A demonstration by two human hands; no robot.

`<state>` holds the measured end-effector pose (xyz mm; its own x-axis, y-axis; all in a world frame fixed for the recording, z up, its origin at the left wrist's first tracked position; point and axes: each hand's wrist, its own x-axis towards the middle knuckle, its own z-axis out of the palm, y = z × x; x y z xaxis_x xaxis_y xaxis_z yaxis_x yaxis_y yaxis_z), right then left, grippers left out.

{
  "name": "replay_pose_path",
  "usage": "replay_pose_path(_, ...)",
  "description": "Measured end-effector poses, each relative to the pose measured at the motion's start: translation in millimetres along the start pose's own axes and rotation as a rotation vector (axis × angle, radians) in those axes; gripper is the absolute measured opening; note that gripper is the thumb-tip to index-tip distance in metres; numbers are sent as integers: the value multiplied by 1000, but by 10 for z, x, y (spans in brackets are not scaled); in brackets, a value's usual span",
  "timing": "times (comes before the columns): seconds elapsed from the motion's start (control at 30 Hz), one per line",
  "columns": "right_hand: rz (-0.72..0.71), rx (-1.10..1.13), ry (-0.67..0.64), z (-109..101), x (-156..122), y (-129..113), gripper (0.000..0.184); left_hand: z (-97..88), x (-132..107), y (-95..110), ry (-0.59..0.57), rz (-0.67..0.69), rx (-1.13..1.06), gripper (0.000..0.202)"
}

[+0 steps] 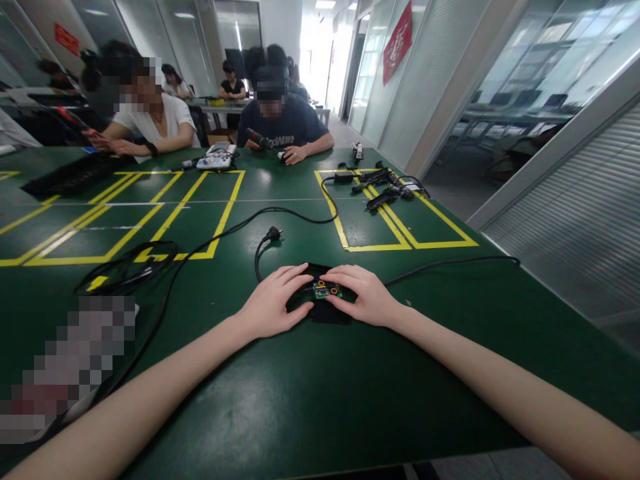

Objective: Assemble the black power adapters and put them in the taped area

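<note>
A black device (pixel 323 310) lies on the green table (pixel 310 393) in front of me, with a small green circuit board (pixel 327 290) showing at its open top. My left hand (pixel 274 303) rests over the device's left side, fingers curled round its edge. My right hand (pixel 361 295) covers the right side, its fingertips touching the circuit board. A black cable (pixel 450 261) runs from the device to the right, and a black cord ending in a plug (pixel 273 234) curls just beyond my left hand.
Yellow tape marks boxes (pixel 400 230) on the table. Black cables (pixel 125 270) coil at the left, and black tools (pixel 385 190) lie at the far right. Two people sit across the table, one holding a black tool (pixel 257 138). A glass wall stands at the right.
</note>
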<state>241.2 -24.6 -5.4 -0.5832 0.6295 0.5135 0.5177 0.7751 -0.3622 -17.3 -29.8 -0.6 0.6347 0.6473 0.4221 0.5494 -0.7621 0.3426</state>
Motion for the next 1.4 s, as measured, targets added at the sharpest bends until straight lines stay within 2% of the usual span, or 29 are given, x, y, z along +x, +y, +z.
replay_pose_path(0.2,-5,-1,-61,-7,23,24,35,24,-8,-26,4,14,52,21)
replay_pose_path(0.53,85,96,-59,-59,8,116,53,36,-5,-3,71,-73,93,19)
replay_pose_path(0.77,97,70,-36,-14,19,157,45,36,-12,-7,21,-42,135,15)
replay_pose_path(0.97,85,50,-30,24,75,159,47,49,-7,-10,39,-88,174,16)
replay_pose_path(1.17,117,0,-22,52,121,122,50,53,-7,-21,30,-109,113,18)
replay_pose_path(1.3,144,5,25,18,98,107,40,46,4,-24,41,-106,136,18)
replay_pose_path(1.4,106,6,-18,-46,51,132,43,32,18,-23,40,-104,163,18)
